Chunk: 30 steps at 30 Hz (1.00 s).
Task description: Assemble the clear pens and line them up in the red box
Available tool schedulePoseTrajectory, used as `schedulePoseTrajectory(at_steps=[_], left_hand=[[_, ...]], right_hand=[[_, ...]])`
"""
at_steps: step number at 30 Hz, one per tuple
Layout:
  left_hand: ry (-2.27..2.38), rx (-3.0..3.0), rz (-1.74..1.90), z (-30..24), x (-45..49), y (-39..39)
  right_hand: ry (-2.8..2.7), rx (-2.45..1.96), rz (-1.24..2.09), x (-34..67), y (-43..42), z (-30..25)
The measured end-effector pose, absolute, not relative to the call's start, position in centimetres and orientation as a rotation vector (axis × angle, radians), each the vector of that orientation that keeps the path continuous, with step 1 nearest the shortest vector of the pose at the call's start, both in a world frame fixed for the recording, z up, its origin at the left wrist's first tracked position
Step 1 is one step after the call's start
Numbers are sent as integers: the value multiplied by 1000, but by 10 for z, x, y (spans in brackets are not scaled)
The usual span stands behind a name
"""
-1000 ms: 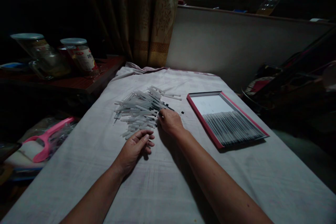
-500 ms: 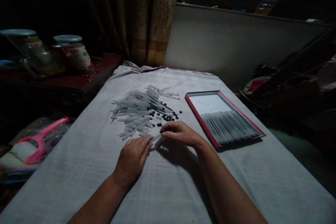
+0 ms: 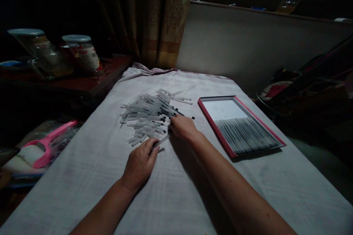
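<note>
My left hand [image 3: 142,161] is closed on a translucent pen barrel [image 3: 162,140], which slants up to the right from its thumb and fingers. Over the small black pen plugs [image 3: 193,118] at the pile's right edge, my right hand [image 3: 183,126] has its fingers curled down. Its fingertips are hidden, so what they pinch cannot be made out. Just beyond both hands lies a loose pile of translucent pen barrels and dark refills [image 3: 146,108]. On the right, a shallow red-edged box [image 3: 216,132] holds a row of pens [image 3: 246,134] side by side in its near half.
A white cloth [image 3: 165,198] covers the table. To the left, a dark red side table [image 3: 96,80] bears a glass jug [image 3: 48,60] and a lidded jar [image 3: 86,57]. A pink-handled item [image 3: 45,145] lies lower left. Behind stand a curtain [image 3: 162,25] and a pale wall [image 3: 234,40].
My right hand has left the barrel and moved forward to the black plugs. My left hand still holds the barrel. The whole view has shifted slightly.
</note>
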<state>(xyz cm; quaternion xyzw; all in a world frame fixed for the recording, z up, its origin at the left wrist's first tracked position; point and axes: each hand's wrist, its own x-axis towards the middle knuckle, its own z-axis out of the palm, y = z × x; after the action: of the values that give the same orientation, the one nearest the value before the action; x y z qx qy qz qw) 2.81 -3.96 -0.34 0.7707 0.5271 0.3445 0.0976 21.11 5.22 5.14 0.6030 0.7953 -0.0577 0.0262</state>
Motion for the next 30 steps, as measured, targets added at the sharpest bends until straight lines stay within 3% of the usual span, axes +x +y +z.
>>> schedulePoseTrajectory(at_steps=[8, 15, 20, 30], left_hand=[[1530, 2298, 1112, -4, 27, -39], [1540, 2386, 1269, -4, 22, -33], [1588, 2354, 1251, -6, 16, -29], [1636, 2286, 1154, -6, 14, -29]], right_hand=[[2512, 1931, -213, 228, 38, 50], [2748, 2383, -864, 285, 26, 47], [2790, 2261, -1354, 309, 18, 71], [2685, 2064, -1561, 307, 13, 83]])
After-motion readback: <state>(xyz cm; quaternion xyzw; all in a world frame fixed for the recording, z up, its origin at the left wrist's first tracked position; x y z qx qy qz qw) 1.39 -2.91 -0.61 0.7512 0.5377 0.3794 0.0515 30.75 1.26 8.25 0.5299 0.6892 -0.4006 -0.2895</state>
